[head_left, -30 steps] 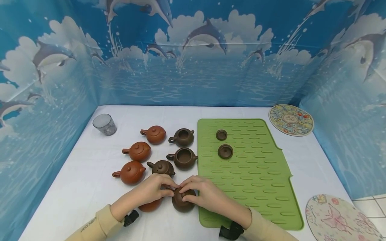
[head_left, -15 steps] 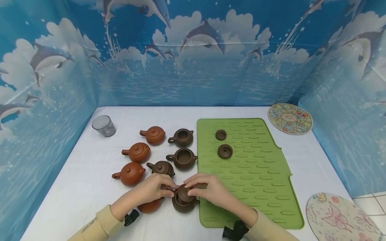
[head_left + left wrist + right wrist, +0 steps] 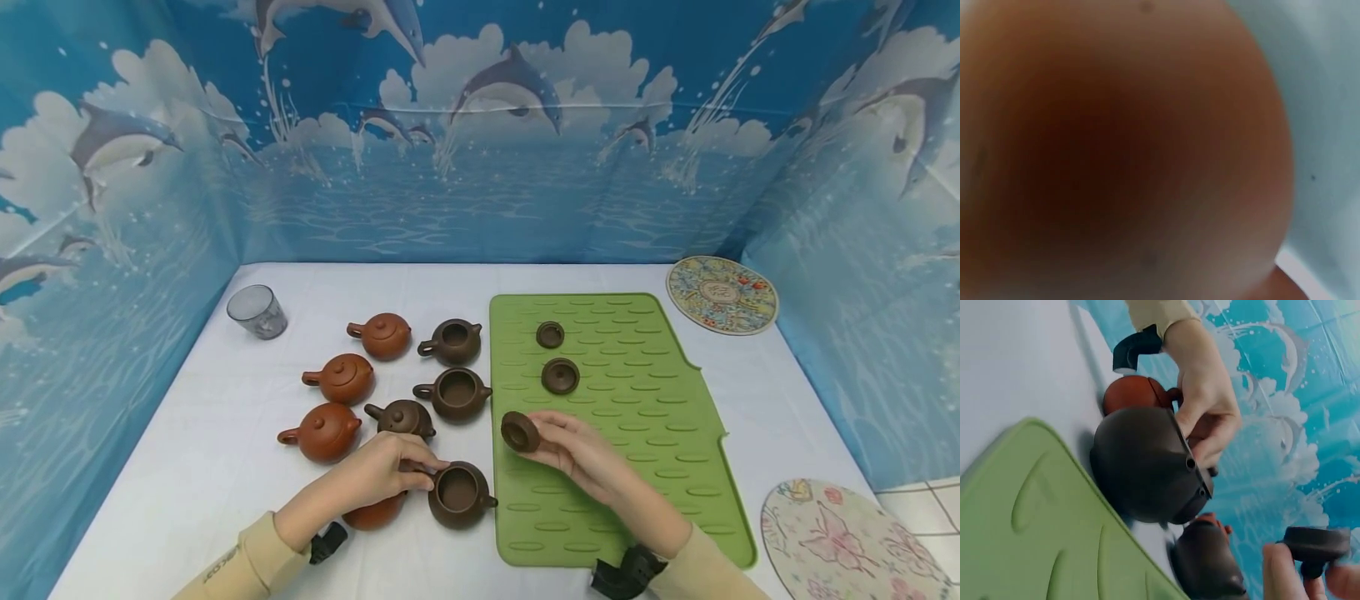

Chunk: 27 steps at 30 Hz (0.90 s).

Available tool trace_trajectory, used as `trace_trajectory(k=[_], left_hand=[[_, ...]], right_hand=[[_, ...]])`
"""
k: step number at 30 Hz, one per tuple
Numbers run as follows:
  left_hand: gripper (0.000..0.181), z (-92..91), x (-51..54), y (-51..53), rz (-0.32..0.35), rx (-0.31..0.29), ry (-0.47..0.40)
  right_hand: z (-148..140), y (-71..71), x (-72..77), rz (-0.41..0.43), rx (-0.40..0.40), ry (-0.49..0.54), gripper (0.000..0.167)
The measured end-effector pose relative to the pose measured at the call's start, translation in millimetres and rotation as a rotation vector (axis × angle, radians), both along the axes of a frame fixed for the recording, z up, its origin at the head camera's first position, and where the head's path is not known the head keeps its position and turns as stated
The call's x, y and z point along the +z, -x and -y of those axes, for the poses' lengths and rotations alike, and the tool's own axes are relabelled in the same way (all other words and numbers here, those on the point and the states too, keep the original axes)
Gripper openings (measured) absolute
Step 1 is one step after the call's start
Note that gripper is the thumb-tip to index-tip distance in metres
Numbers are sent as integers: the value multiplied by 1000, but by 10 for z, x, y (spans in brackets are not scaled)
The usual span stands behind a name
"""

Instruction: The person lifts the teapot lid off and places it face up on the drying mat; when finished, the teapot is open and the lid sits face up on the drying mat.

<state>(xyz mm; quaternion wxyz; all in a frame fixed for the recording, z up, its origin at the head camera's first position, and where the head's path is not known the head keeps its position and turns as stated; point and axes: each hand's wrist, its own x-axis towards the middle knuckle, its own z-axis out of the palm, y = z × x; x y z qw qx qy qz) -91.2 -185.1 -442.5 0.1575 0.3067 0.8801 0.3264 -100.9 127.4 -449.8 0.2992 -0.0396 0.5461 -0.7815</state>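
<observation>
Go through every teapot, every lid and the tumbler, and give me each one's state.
Nearest dark teapot: open, held by left grip
Middle dark teapot: open
Farthest dark teapot: open
Remaining dark teapot: lidded
Farthest reddish teapot: lidded
Second reddish teapot: lidded
Third reddish teapot: lidded
Nearest reddish teapot: partly hidden, seemingly lidded
Held lid: in right grip
Far lid: on mat, underside up
Near lid: on mat, underside up
Tumbler: upright
</observation>
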Motion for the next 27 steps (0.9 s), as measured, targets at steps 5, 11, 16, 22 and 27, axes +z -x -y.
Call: trace_trajectory(k=[5,11,16,22,27], left_hand=[[24,-1,-4,3,2,-2,-1],[24,-2,-10,6,-7,-8,-8],[24,2,-15,6,-13,-8,-14],[24,3,-17,-3,1,0,-13],[24,2,-10,-11,5,10,-9]], right_hand=[[-125,25,-11,44,-35,14,43],[-303,91,18,-50,-119,-247,59],[-419,159,0,-84,-185,-500,64],[-497,166,-111,-231,-194,-784,53],[-495,164,-148,-381,-174,-968,41]])
